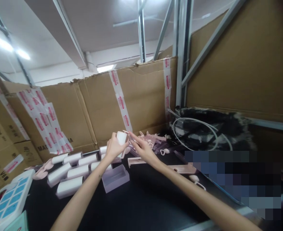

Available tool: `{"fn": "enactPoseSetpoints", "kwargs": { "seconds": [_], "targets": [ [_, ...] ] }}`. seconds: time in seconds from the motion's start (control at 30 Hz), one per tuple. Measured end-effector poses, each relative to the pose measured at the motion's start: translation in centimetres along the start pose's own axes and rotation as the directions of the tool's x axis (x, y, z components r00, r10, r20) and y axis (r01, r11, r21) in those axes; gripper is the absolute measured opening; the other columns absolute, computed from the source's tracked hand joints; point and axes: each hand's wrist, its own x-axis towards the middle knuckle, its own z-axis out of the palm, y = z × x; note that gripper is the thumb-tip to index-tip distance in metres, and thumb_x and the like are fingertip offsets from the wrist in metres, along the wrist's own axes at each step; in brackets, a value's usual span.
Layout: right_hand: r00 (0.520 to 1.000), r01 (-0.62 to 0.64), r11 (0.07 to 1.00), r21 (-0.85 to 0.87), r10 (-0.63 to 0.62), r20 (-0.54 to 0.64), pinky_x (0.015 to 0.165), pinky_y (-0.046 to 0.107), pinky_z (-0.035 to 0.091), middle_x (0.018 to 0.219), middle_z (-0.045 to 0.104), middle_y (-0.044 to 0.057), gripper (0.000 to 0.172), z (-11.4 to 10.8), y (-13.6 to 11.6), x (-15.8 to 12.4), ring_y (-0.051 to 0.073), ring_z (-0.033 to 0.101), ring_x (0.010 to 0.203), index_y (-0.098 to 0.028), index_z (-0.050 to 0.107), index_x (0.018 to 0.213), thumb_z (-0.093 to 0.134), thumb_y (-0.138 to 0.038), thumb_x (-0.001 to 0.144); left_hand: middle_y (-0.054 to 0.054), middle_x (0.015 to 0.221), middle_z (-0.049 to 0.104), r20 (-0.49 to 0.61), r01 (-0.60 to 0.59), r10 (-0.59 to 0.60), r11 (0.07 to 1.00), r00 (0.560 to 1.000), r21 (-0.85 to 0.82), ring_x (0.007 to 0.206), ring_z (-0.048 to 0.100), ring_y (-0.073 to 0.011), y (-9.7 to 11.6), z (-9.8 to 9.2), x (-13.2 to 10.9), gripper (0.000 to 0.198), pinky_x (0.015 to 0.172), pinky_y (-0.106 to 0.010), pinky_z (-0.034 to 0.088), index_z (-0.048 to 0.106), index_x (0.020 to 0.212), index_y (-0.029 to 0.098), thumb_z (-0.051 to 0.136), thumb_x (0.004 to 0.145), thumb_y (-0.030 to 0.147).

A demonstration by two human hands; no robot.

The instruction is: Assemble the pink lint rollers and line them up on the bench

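My left hand [113, 147] is closed around a white cylindrical roll [121, 138], held raised and tilted above the black table. Close to the roll's right side is my right hand [143, 149], its fingers long and drawn together at the tips. A thin pinkish piece shows at those fingertips; too small to make out. Below my left hand an open-topped translucent lilac box [116, 179] stands on the table. More white rolls [70, 186] in clear lilac casings lie in rows to the left. A long pale pink plastic part [135, 161] lies under my right hand.
Pink plastic parts [153, 138] are heaped behind my right hand. Another flat pink piece [183, 169] lies to the right. A white case with blue panels [10, 199] stands at left. Cardboard [141, 96] walls the back; a coiled white cable [195, 119] hangs at right.
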Motion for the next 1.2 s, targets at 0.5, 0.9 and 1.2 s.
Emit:
{"fn": "enactPoseSetpoints", "kwargs": {
  "seconds": [0.5,0.9,1.2],
  "targets": [
    [0.976,-0.128,0.989,-0.076,0.112,-0.189,0.086,0.033,0.047,0.121,0.057,0.011,0.041,-3.7,6.1,4.3,0.019,0.056,0.103,-0.014,0.046,0.128,0.044,-0.024,0.088,-0.013,0.099,0.065,-0.075,0.09,-0.121,0.943,0.99,-0.321,0.086,0.064,-0.0225,1.9,7.9,5.5,0.042,0.069,-0.028,0.045,0.045,0.099,0.016,0.07,0.067,0.028],
    [0.988,-0.135,0.953,-0.27,0.11,-0.105,0.074,0.036,0.046,0.075,0.066,0.006,0.026,-7.3,4.0,3.5,0.023,0.062,0.077,-0.014,0.066,0.082,0.056,-0.038,0.082,-0.009,0.089,0.068,-0.017,-0.075,0.074,0.997,0.997,-0.028,0.086,0.065,-0.028,0.2,1.5,1.5,0.039,0.07,-0.032,0.045,0.049,0.101,0.02,0.061,0.074,0.045],
    [0.977,0.024,0.999,-0.023,-0.018,0.212,0.069,0.03,0.048,0.088,0.065,0.006,0.035,2.1,0.4,-2.0,0.019,0.06,0.077,-0.016,0.063,0.098,0.051,-0.045,0.082,-0.007,0.092,0.066,0.137,-0.307,0.28,0.765,0.95,0.566,0.086,0.063,-0.026,-5.2,-3.1,-7.4,0.036,0.067,-0.031,0.046,0.053,0.109,0.021,0.058,0.076,0.035]
  ]
}}
